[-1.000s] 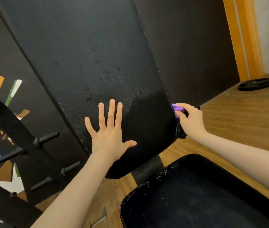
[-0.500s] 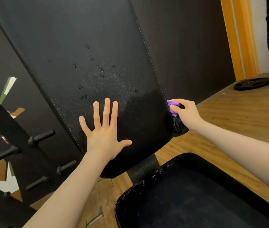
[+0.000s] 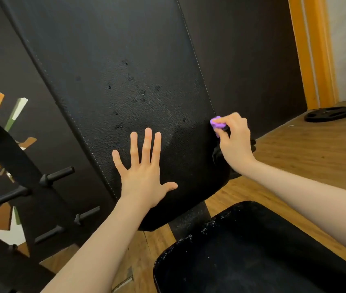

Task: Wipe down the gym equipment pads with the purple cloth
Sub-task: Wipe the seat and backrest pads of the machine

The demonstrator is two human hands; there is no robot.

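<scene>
We've got our left hand [image 3: 144,178] spread flat, fingers straight, pressing on the lower part of the tall black leather-grain back pad [image 3: 125,81] to steady it. Our right hand [image 3: 234,142] is over at the pad's right edge, fingers curled tight round the bunched purple cloth [image 3: 216,123], and only a small tuft of it pokes out against the stitched seam. Look at the surface: a darker, damp-looking patch sits between our two hands, so we judge that the lower right corner has had a pass. Above it, though, dark droplets and specks are scattered across the middle of the pad, and they look untouched. The whole upper stretch shows no sign of wiping that we can make out. Down below, the black padded seat [image 3: 252,250] has pale flecks along its near rim, so that one seems to be waiting too. By our reckoning we're early on: one corner done, most of the backrest and the seat left. A black weight plate [image 3: 328,114] lies on the wooden floor [image 3: 305,149] far right.
</scene>
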